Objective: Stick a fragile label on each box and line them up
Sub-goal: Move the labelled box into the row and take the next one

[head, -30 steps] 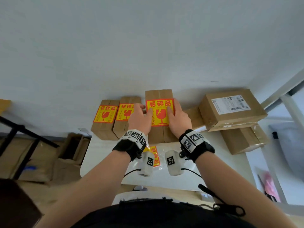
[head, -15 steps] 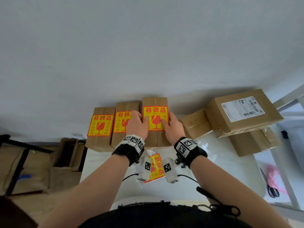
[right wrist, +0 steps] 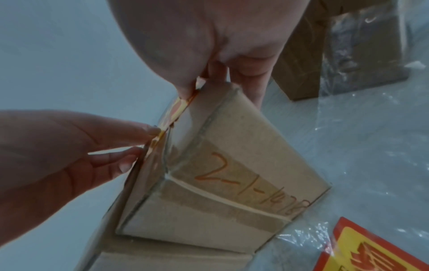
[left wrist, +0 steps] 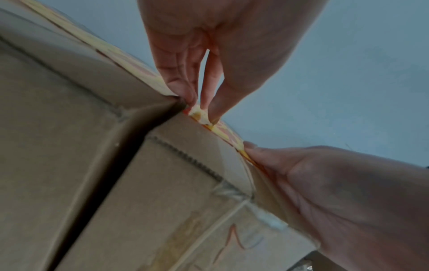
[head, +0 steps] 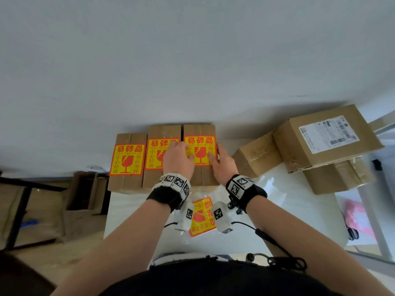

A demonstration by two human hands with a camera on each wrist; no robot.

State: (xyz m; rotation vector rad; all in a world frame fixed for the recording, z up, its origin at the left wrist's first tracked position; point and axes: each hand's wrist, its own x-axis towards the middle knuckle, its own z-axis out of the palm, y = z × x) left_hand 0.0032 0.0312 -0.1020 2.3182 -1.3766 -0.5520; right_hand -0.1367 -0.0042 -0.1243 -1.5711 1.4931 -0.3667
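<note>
Three brown boxes stand side by side at the table's far edge, against the wall: the left box (head: 127, 165), the middle box (head: 163, 133) and the right box (head: 199, 131). Each carries a yellow and red fragile label. My left hand (head: 181, 153) and right hand (head: 215, 159) both press with straight fingers on the right box's label (head: 202, 154). In the left wrist view my left fingertips (left wrist: 197, 104) touch the label's edge. In the right wrist view my right hand (right wrist: 197, 82) bears on the label at the box's top corner.
A plastic pack of spare labels (head: 202, 218) lies on the white table (head: 288, 210) under my wrists. To the right sit a small plain box (head: 256, 157), a large box with a shipping label (head: 324, 139) and another box (head: 337, 178) below it. Scissors (head: 352, 232) lie far right.
Both hands have stayed on the right box's label and slid a little over it. The right box's far end now lines up with the middle box.
</note>
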